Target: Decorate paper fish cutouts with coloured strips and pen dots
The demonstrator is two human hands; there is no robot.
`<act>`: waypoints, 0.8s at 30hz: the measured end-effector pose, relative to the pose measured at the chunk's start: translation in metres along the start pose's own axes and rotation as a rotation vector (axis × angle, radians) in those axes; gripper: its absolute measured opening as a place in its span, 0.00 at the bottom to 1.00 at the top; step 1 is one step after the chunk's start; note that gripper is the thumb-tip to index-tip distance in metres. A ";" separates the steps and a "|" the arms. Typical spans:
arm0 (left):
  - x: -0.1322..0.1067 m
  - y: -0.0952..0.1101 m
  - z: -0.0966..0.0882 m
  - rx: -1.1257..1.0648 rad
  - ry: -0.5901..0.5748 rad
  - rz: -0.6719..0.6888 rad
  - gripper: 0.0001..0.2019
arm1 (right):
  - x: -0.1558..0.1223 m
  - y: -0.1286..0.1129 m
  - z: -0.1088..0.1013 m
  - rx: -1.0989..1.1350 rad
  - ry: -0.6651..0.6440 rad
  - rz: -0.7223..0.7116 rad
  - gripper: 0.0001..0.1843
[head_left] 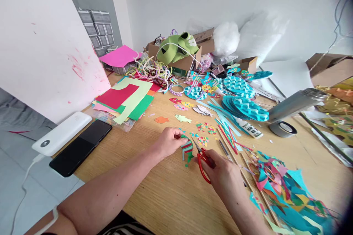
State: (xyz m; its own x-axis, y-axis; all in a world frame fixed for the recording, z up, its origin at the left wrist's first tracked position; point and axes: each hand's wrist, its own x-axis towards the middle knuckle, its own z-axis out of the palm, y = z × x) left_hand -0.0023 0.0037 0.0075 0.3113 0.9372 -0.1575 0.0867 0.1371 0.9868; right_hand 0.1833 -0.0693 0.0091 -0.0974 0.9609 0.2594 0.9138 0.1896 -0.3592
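Note:
Pinched in the fingers of my left hand [171,141] is a green paper fish [187,149] with red and pale blue stripes. Red-handled scissors [202,162] are in my right hand [222,170], their blades pointing up and left beside the fish. Whether the blades touch the paper I cannot tell. Just beyond my hands lie an orange paper fish [161,119] and a pale green one [183,118]. Small colourful paper bits [202,139] are scattered near the scissor tips.
Coloured paper sheets [142,107], a black phone [81,147] and a white power bank [62,134] are on the left. At the right are blue scalloped discs [245,108], a glue bottle [249,128], a steel flask [298,104], a tape roll [283,128] and paper scraps [289,194].

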 end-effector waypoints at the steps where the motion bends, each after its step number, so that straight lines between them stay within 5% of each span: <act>1: 0.001 -0.001 0.000 -0.031 0.006 -0.013 0.08 | 0.000 0.000 -0.001 0.031 0.045 0.012 0.17; 5: 0.005 -0.002 -0.004 -0.168 0.051 -0.043 0.08 | 0.000 -0.003 -0.010 0.128 0.080 -0.086 0.14; 11: 0.011 0.001 -0.016 -0.314 0.141 -0.073 0.12 | -0.008 -0.028 -0.008 0.050 -0.290 -0.438 0.06; 24: 0.014 0.001 -0.019 -0.474 0.184 0.019 0.13 | -0.021 -0.060 -0.015 0.139 -0.571 -0.435 0.09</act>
State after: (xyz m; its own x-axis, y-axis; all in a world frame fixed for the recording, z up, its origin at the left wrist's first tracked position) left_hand -0.0163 0.0230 0.0072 0.1331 0.9760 -0.1722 -0.3694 0.2101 0.9052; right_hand 0.1364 -0.1037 0.0386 -0.6657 0.7408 -0.0895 0.6904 0.5659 -0.4506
